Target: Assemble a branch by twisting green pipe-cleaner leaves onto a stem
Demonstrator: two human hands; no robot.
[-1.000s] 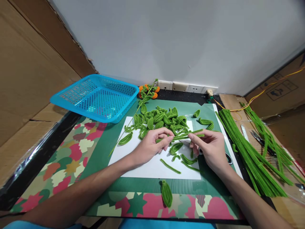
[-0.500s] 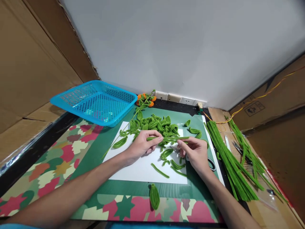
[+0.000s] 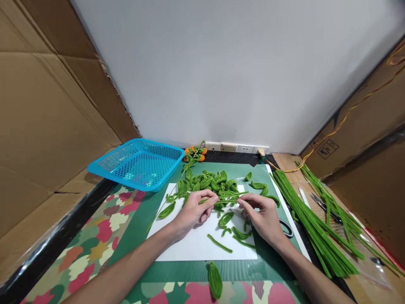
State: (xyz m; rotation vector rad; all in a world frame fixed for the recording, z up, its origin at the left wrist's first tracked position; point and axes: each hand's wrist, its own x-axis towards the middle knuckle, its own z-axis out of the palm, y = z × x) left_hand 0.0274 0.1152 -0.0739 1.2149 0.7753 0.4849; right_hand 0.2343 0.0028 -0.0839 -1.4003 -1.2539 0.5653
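Green pipe cleaners [image 3: 226, 201] stretch level between my two hands, above a white sheet of paper [image 3: 180, 249]. My left hand [image 3: 198, 207] pinches them between thumb and fingertips. My right hand [image 3: 262, 212] is closed on the right end of the lower strand, while an upper strand's tip stands free above it. Behind the hands lies a heap of green pipe-cleaner leaves [image 3: 209, 181]. Below them are a loose leaf [image 3: 226, 219] and a short cut piece [image 3: 220, 243]. Scissors [image 3: 286, 228] lie partly hidden under my right hand.
A blue plastic basket [image 3: 139, 164] stands back left, beside orange flowers [image 3: 201, 157] on green stems. Long green pipe cleaners [image 3: 311, 219] lie in a bundle on the right, near pliers [image 3: 325, 207]. One leaf [image 3: 215, 280] rests at the front. Power sockets [image 3: 229, 147] line the wall.
The whole scene sits lower in view as the camera has tipped up. The strands between my hands have spread apart, and the upper one's right tip now shows free of my right hand.
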